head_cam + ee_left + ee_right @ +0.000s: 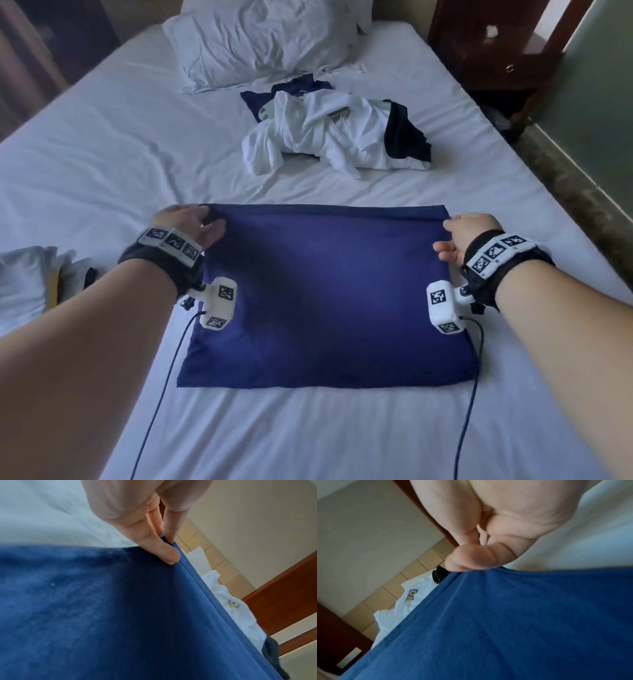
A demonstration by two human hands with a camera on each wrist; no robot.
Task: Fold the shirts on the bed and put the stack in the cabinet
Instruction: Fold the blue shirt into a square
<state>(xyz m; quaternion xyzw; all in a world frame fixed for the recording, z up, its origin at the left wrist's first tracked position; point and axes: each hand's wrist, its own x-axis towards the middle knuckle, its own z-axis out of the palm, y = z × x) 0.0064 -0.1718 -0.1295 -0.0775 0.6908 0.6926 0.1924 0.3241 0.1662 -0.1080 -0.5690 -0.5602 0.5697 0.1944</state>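
Navy fabric fills the near middle of the bed (pixel 102 154): a blue shirt (pixel 325 291) lies folded into a flat rectangle on the white sheet, its long edges running left to right. The left hand (pixel 191 226) is at the far left corner of that rectangle, and the left wrist view shows its thumb (pixel 164 553) and a finger pinching the stitched hem, so that grip is clamped on the blue shirt. The right hand (pixel 469 236) is at the far right corner; in the right wrist view its curled fingers (pixel 471 559) bunch the cloth edge beneath them, a grip likewise closed on the blue shirt. Both wrists wear black straps with white marker blocks, and thin cables trail from them toward the near edge of the bed.

Farther up the bed, well apart from the folded piece, sits a rumpled heap of shirts (pixel 329 133), mostly white with dark navy and black cloth mixed in. A crumpled white pillow (pixel 260 41) lies beyond the heap at the head of the bed. At the left edge of the head view, some pale folded cloth (pixel 24 277) rests on the sheet. A dark wooden nightstand (pixel 489 44) stands beside the bed at the upper right.
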